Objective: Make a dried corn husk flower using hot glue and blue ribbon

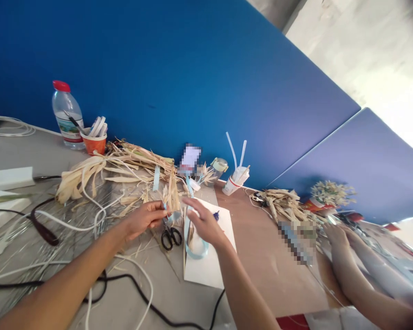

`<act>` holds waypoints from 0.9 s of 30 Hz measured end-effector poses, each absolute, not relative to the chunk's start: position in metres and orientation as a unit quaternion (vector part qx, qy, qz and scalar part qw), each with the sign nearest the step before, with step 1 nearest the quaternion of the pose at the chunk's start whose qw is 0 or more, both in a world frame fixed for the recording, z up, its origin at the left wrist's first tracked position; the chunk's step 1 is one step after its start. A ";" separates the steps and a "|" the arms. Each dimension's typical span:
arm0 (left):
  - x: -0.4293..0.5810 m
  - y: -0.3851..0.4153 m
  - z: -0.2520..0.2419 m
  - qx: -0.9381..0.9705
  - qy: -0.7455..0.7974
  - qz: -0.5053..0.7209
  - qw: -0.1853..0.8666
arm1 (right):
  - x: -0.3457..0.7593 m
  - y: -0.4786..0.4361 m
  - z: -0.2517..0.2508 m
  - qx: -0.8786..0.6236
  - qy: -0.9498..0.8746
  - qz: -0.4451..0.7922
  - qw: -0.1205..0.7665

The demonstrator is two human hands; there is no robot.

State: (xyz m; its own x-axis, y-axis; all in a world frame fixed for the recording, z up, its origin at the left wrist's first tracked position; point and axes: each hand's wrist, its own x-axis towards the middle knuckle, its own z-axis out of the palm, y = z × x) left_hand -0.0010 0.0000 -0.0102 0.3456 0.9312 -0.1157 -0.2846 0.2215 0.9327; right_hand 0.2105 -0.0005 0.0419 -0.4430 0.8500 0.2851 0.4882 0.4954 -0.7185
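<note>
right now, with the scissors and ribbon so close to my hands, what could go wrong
The open right hand hovers by the looped light blue ribbon; it might snag the loop and pull it out of place.

The scissors lie just below the left hand, so a quick reach could brush the blades, which are partly hidden.

White cables run beside the dried corn husks; a tug could scatter them.

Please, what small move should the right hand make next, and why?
Probably the right hand should close on the light blue ribbon: it looks open beside it, while the left hand appears occupied, pinching upright dry husk. Whether the right hand touches the ribbon is unclear.
</note>
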 end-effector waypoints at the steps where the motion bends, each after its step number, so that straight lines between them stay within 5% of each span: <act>1: -0.001 -0.001 -0.009 0.449 0.364 0.436 0.689 | 0.198 0.004 0.044 -0.382 -0.816 0.316 0.295; 7: 0.000 -0.002 -0.003 0.443 0.376 0.442 0.683 | 0.179 0.016 0.041 -0.430 -0.790 0.400 0.176; 27: 0.007 0.001 -0.011 0.579 0.524 0.392 0.486 | 0.159 -0.016 0.009 -0.563 -0.649 0.405 0.312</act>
